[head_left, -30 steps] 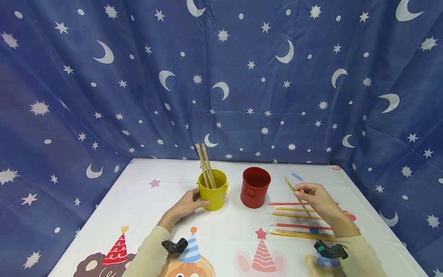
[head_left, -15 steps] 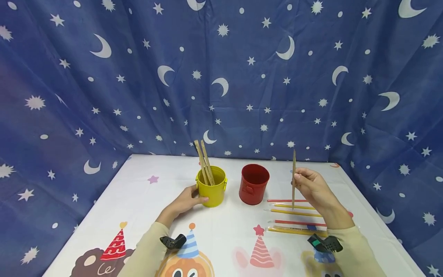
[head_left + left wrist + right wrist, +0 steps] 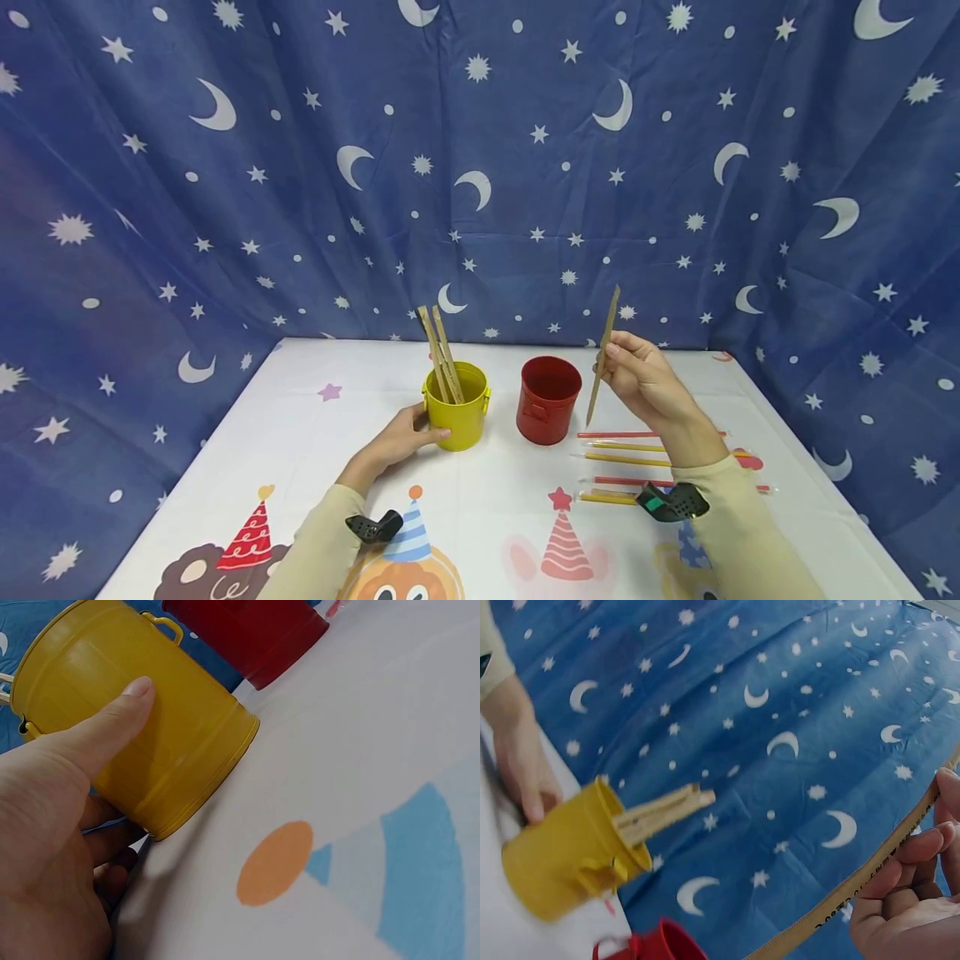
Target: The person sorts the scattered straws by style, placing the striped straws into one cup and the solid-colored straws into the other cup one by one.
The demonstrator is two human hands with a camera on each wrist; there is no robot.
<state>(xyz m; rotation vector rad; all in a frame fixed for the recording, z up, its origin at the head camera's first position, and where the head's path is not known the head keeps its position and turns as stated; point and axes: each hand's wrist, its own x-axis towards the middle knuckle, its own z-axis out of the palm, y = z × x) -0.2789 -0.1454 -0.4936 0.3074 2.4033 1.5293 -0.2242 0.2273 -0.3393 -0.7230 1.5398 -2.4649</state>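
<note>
Nearest are two pale sleeves [image 3: 318,542], reaching in over the near part of the worktop [image 3: 315,442], each wrist carrying a black device [image 3: 375,527]. Cartoon animals in party hats [image 3: 566,550] are printed along this near part of the white cover.

Farther in, toward the right edge, red and yellow rods [image 3: 630,459] lie crosswise in a loose row, partly hidden by the right forearm.

The left hand [image 3: 401,437] grips the yellow bucket [image 3: 465,425], thumb against the near side of its wall and fingers curled around the side facing the left edge. That bucket stands left of the worktop's middle, well short of the far edge. Wooden sticks [image 3: 432,350] rise out of it, leaning toward the far left corner.

The right hand [image 3: 645,375] is raised above the rods' far side, thumb and fingers pinching one stick [image 3: 610,321]. This stick is steeply tilted, upper end leaning right, and the right wrist view shows black print along it.

Between the yellow bucket and the right hand, apart from both, stands the red bucket [image 3: 543,421].

Beyond the far edge hangs a blue curtain [image 3: 510,125] with white moons and stars.
</note>
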